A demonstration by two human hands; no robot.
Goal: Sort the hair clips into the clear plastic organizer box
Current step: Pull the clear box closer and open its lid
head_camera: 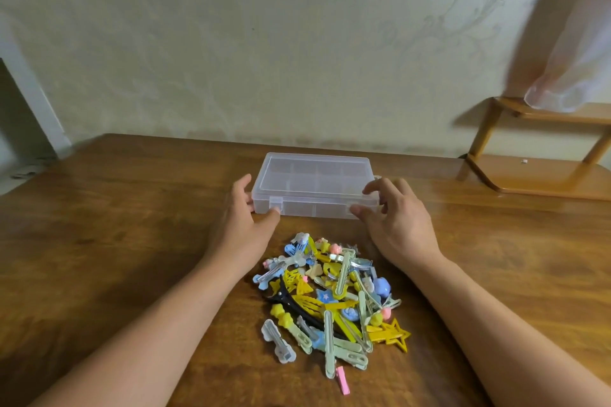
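Note:
A clear plastic organizer box with its lid down lies on the wooden table, its dividers showing through. My left hand holds the box's front left corner, thumb at the left latch. My right hand hovers at the front right corner, fingers spread and curled, thumb touching the right latch. A pile of hair clips in yellow, blue, pale green and pink lies between my forearms, just in front of the box.
A wooden shelf unit stands on the table at the right. Above it a blurred clear plastic bag is in the air by the wall. A single pink clip lies at the pile's near edge.

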